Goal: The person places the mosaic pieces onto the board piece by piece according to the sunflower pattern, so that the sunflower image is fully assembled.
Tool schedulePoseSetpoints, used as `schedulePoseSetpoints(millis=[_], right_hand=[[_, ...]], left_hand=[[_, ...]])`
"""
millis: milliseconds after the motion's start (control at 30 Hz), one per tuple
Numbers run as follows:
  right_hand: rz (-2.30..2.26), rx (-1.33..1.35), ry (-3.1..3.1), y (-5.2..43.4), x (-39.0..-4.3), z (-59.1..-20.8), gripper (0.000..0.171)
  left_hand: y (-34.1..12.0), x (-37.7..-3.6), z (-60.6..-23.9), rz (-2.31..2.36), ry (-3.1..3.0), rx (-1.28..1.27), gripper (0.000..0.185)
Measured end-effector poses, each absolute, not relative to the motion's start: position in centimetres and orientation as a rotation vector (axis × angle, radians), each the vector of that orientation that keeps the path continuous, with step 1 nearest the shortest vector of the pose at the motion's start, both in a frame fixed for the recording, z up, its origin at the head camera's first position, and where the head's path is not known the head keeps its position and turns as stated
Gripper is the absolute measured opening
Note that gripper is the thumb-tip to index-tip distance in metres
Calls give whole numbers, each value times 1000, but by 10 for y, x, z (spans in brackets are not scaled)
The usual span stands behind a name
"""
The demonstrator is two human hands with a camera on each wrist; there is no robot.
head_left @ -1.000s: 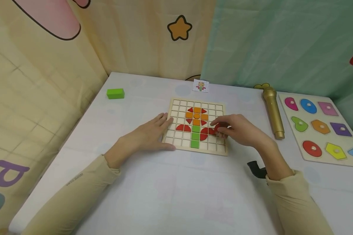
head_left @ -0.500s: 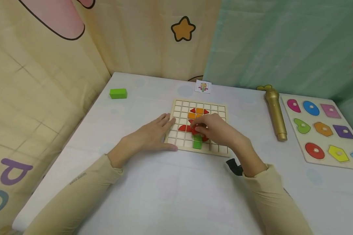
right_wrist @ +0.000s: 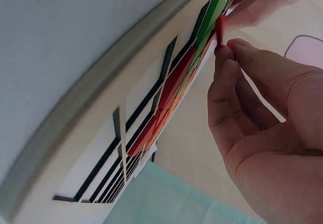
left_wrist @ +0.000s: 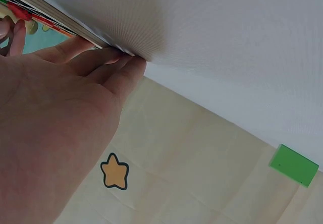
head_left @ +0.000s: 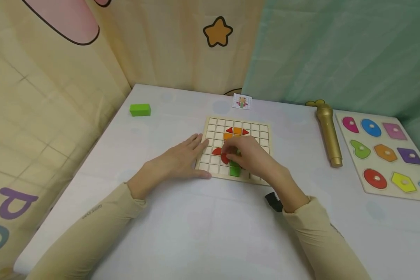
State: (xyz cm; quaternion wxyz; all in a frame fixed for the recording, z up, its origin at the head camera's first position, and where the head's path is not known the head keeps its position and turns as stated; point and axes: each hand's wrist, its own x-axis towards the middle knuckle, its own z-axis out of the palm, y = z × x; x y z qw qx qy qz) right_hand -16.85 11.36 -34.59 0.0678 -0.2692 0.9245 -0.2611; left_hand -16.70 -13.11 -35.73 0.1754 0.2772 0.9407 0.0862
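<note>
A wooden grid board (head_left: 207,124) lies on the white table, with red, orange and green pieces (head_left: 235,170) set in some of its squares. My right hand (head_left: 250,155) is over the board's middle and pinches a red quarter-circle piece (right_wrist: 220,30) between thumb and fingertips, tilted on edge in the right wrist view. Just left of that piece a red piece (head_left: 216,151) lies in the grid. My left hand (head_left: 176,161) rests against the board's left edge, fingers extended. The right hand hides part of the pattern.
A small pattern card (head_left: 242,101) lies behind the board, a green block (head_left: 140,109) at the back left. To the right are a gold microphone (head_left: 329,136) and a knobbed shape puzzle (head_left: 374,136). A black object (head_left: 273,202) lies near the right wrist.
My right hand has moved left across the board with the red quarter-circle piece, from its right side to beside the left red pieces. The left hand has stayed at the board's edge.
</note>
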Motion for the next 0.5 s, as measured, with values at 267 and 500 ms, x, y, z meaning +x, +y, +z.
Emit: schedulePoseSetpoints(millis=[267,500], right_hand=[[-764,-828,2780,110,-165,-350,15],[-719,-834,2793,109,-164,-350,14]], left_hand=[[-131,-167,-358,238,2665,795,114],[-132,-167,-357,249,2666,792,115]])
